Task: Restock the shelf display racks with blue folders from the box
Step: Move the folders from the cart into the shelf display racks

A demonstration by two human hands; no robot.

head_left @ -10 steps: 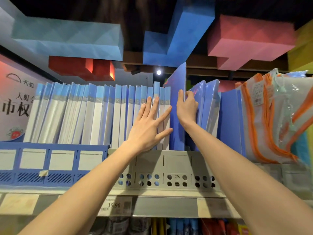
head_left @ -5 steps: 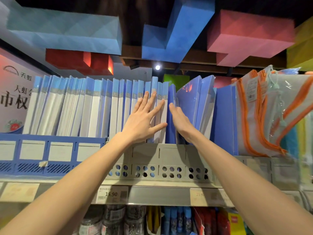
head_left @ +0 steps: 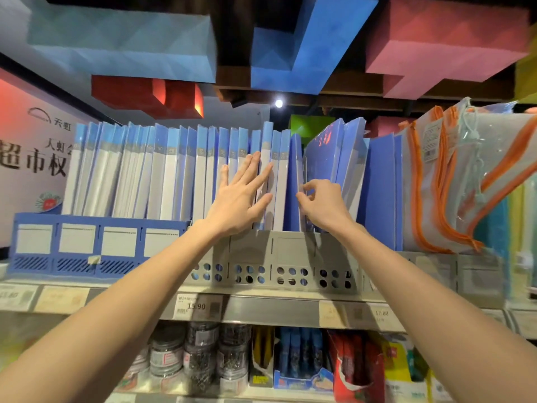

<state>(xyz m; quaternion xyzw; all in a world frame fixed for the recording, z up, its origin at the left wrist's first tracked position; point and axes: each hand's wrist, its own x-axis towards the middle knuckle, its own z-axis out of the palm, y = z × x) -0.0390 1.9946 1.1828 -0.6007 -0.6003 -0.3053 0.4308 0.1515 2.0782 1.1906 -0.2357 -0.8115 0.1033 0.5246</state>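
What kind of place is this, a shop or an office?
Most likely a shop, in its stationery aisle. Price tags sit on the shelf edge, many identical blue folders stand in display racks, and jars of small goods fill the shelf below.

Blue folders (head_left: 322, 152): smooth plastic covers, glossy, catching reddish reflections.
Spined folders (head_left: 168, 175): white and pale-blue spines under shiny clear film.
Grey rack (head_left: 293, 251): matt moulded plastic, front pierced with round holes.
Blue rack (head_left: 98, 221): matt plastic with slotted vents.
Shelf edge (head_left: 261, 311): dull-sheened metal strip.
Price tag (head_left: 197, 306): printed paper.
Zip pouches (head_left: 494, 158): clear, wrinkled glossy plastic with orange cloth-like trim.
Jars (head_left: 200, 359): transparent, shiny.
Ceiling blocks (head_left: 130, 45): matt, faceted surfaces.
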